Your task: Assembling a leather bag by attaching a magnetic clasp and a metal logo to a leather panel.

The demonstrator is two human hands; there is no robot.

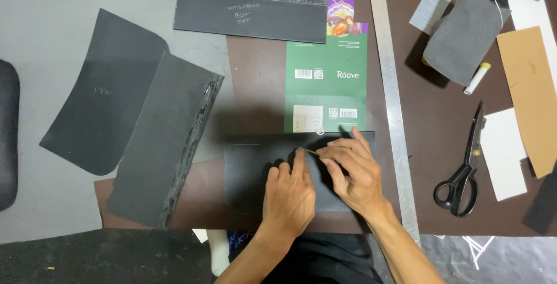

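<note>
My left hand (288, 194) rests on the black leather piece (255, 174) that lies flat on the brown mat (441, 127) right in front of me, its weight pinning the sheet so it cannot slide. The index finger and thumb are nearly closed on one end of a small brass-coloured metal piece (308, 152), thin and too small to identify. My right hand (354, 171) comes in from the other side, fingers curled and pinched around the other end of the same part, so both hands steady it against the leather near its upper edge. A green printed card (326, 84) lies just above, touching the leather's top edge. The long steel ruler (393, 104) runs down the mat just beside my right hand, and the black scissors (466, 165) lie farther right, blades shut. More dark leather panels (133, 121) are set aside on my left, away from the work.
</note>
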